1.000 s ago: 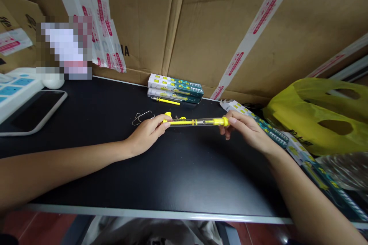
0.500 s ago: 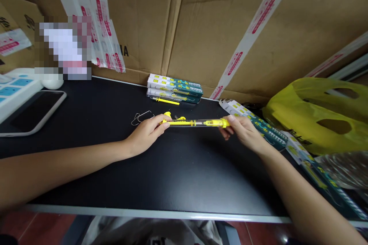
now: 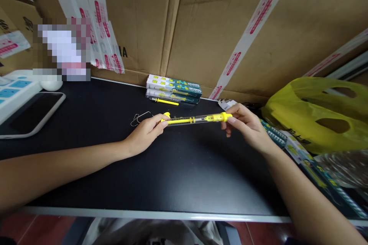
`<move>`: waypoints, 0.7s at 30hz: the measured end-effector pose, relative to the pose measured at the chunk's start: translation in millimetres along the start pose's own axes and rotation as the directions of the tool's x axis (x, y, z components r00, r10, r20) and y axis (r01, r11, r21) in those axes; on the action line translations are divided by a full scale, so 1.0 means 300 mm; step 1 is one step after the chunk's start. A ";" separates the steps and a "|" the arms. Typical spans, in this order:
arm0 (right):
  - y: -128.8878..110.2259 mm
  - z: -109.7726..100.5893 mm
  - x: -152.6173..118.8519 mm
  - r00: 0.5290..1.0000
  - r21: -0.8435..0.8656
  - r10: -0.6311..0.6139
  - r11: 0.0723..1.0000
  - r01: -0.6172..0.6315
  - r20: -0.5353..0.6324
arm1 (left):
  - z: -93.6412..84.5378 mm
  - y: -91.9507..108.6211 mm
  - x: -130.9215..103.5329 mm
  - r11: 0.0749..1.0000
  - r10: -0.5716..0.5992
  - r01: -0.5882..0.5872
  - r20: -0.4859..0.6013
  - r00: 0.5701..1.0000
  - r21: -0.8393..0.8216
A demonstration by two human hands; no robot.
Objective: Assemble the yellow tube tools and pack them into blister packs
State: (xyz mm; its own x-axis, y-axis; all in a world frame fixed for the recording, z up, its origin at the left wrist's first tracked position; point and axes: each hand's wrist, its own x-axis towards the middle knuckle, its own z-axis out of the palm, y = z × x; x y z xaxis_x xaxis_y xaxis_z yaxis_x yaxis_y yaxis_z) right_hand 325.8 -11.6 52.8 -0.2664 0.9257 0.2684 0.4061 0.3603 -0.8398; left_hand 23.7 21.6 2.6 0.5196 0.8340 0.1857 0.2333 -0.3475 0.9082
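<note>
The left hand (image 3: pixel 146 128) is pinching one end of a clear-tubed force meter (image 3: pixel 178 121) between thumb and forefinger, and the right hand (image 3: pixel 248 126) is grasping the other end by the tip of its yellow end cap (image 3: pixel 225 117). The meter is lying across the gap between the two sets of fingers, held above the black tabletop (image 3: pixel 172 183).

Over the last second the change is coming from the right fingers: they are taking a new grip, the thumb now sitting below the cap's tip and the forefinger above, so the tip is showing between them. The right end is rising a little, leaving the tube tilting up toward those fingers. Inside, next to the cap, a yellow inner piece (image 3: pixel 213 118) is now showing a broader face than a second ago. Judging by this, the right hand is turning the cap while the left is steadying the tube; whether the cap is fully seated, I cannot tell.

The left grip is looking unchanged. Just beyond those fingers a small yellow part (image 3: pixel 167 115) is peeking out, and bent wire hooks (image 3: pixel 140 118) are lying near the knuckles. Farther beyond, between the two hands, a yellow rod (image 3: pixel 166 102) is resting in front of printed boxes (image 3: pixel 174 88).
</note>
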 end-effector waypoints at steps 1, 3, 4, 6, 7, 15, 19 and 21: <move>0.001 0.002 0.000 1.000 0.009 0.005 1.000 -0.005 0.003 | 0.000 -0.001 0.000 1.000 0.002 -0.002 0.000 1.000 -0.001; 0.005 0.010 0.001 1.000 0.017 0.013 1.000 -0.013 0.008 | -0.001 -0.002 0.001 1.000 0.009 -0.009 0.008 1.000 -0.006; 0.007 0.015 0.002 1.000 0.015 0.015 1.000 -0.015 0.011 | -0.001 -0.002 0.001 1.000 0.014 -0.014 0.012 1.000 -0.009; 0.010 0.023 0.004 1.000 -0.002 0.014 1.000 -0.014 0.006 | -0.001 -0.002 0.002 1.000 0.017 -0.017 0.017 1.000 -0.014; 0.009 0.026 0.004 1.000 -0.014 0.011 1.000 -0.011 0.001 | -0.001 -0.002 0.002 1.000 0.017 -0.017 0.018 1.000 -0.017; -0.024 0.009 -0.005 0.997 -0.087 -0.059 0.995 0.054 -0.056 | 0.002 -0.006 0.003 0.998 0.012 -0.011 0.016 1.000 -0.067; -0.040 0.008 -0.007 0.997 -0.047 -0.063 0.997 0.061 -0.043 | 0.001 -0.009 0.003 0.999 0.016 -0.014 0.024 1.000 -0.050; -0.044 0.008 -0.005 0.998 -0.019 -0.060 0.998 0.059 -0.030 | 0.001 -0.010 0.003 0.998 0.021 -0.019 0.033 0.999 -0.056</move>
State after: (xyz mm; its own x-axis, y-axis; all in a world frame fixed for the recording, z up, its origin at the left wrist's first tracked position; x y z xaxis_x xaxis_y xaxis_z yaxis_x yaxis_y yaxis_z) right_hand 318.8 -18.1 62.3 -0.2643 0.9055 0.3320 0.4063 0.4167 -0.8132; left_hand 23.7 23.2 -0.1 0.5513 0.8120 0.1919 0.1774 -0.3388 0.9240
